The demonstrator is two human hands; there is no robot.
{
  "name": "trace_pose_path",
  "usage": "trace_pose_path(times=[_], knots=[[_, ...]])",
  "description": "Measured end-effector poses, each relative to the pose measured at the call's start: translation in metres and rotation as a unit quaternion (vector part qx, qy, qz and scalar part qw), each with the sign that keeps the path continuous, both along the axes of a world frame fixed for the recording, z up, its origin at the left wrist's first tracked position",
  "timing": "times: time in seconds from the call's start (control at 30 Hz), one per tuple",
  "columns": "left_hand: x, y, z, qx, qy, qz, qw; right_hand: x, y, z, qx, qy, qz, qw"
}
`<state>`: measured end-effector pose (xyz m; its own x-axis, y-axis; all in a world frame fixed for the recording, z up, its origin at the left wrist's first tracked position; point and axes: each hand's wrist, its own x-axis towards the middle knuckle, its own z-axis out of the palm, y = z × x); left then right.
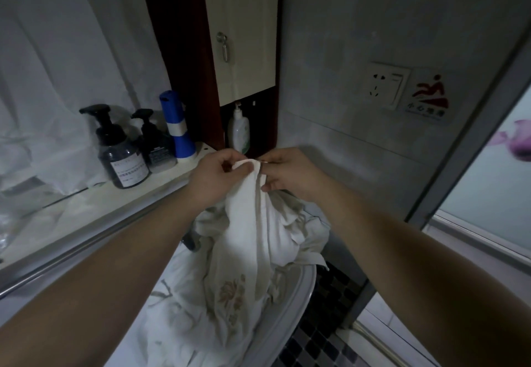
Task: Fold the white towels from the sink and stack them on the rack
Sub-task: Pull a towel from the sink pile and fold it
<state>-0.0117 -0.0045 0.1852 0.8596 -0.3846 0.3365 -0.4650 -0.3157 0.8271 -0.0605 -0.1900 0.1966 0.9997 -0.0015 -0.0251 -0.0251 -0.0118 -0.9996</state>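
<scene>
A white towel [247, 223] with a faded flower print hangs from both my hands above the white sink [304, 286]. My left hand [214, 177] pinches its top corner. My right hand [290, 174] grips the same top edge right beside it, the two hands nearly touching. The towel's lower part drapes down onto a heap of other white towels [184, 320] that fills the sink. A metal rail [71, 251] runs along the front of a pale shelf [94, 205] at the left.
On the shelf stand two dark pump bottles [120, 151], a blue and white bottle [176, 128] and a white pump bottle [238, 130]. A wall socket [385, 84] and a warning sticker [429, 97] sit on the right wall. Dark mosaic floor [321, 335] lies below the sink.
</scene>
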Motion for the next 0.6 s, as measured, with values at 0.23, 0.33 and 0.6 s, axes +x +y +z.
trace_pose_path(times=[0.23, 0.33, 0.6], knots=[[-0.002, -0.007, 0.004, -0.057, 0.059, -0.045, 0.996, -0.012, -0.01, 0.003, 0.045, 0.003, 0.046, 0.998], [-0.001, -0.011, 0.004, -0.048, 0.054, -0.049, 0.996, -0.017, -0.012, 0.007, 0.04, -0.002, 0.057, 0.998], [0.005, -0.014, 0.006, -0.015, 0.016, -0.041, 0.999, -0.021, -0.012, 0.018, -0.004, -0.001, 0.061, 0.998]])
